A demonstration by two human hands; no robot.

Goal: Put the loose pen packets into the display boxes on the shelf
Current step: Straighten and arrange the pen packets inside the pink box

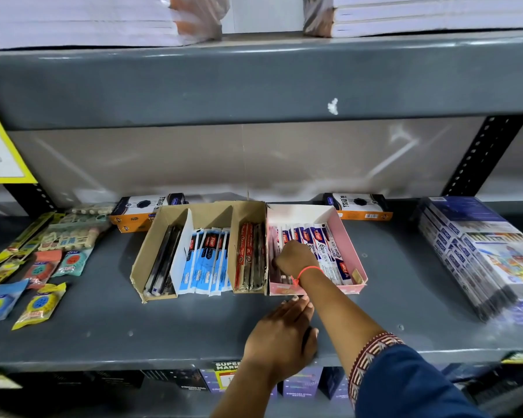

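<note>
L hand (284, 330): lying palm-down on the grey shelf (103, 327), just in front of the pink display box (352, 251); fingers together, fingertips reaching almost to the box's front wall, gripping nothing.
R hand (295, 254): reaching over that front wall into the pink box, forearm crossing above the L hand, wrist bent down, red thread at the wrist; fingers curling in among the packets at the box's left side (whether they are pinching one, can't tell).

Surroundings, L to R: carded sharpener packs (38, 306) lying loose; brown display box (200, 251) w/ three compartments holding dark pens, blue-white packets, red-black packets; orange-black boxes (145, 211) sitting behind; pink box touching the brown box's right wall; stacked blue-white packs (477, 254) well apart at right.

Pen packets (323, 245): standing on edge inside the pink box, leaning, long axis running front-to-back, printed tops pointing toward the shelf's back panel.
</note>
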